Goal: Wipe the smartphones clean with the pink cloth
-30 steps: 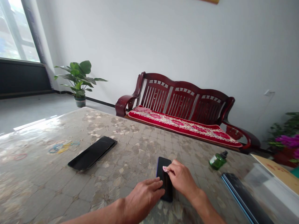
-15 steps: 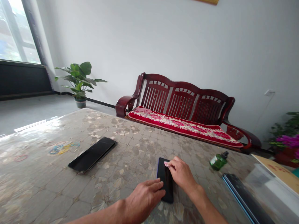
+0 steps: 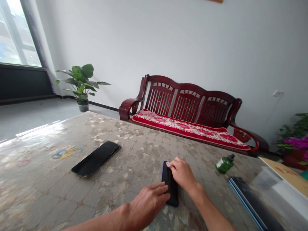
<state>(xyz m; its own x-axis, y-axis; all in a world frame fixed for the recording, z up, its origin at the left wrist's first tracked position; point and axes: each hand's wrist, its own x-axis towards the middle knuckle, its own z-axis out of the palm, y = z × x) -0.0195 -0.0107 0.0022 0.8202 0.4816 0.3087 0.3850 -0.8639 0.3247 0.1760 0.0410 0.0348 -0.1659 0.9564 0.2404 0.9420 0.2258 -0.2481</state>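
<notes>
A black smartphone (image 3: 172, 189) with a bluish edge lies flat on the patterned tablecloth (image 3: 134, 150) in front of me. My left hand (image 3: 150, 200) rests with straight fingers across the phone's lower left side. Pinched in my right hand (image 3: 182, 172) is a small pink-and-white cloth (image 3: 169, 165), pressed on the screen close to the phone's top end. The fingers partly cover the cloth and the right edge of the phone.
To the left lie stacked black phones (image 3: 96, 159) and several coloured rubber bands (image 3: 63, 152). On the right stand a green pump bottle (image 3: 224, 164), more stacked phones (image 3: 255, 202) and a clear plastic box (image 3: 276, 183). A red wooden bench (image 3: 187, 102) is behind the table.
My right hand has slid the cloth a little up and left across the screen toward the phone's top edge. My left hand stays on the phone.
</notes>
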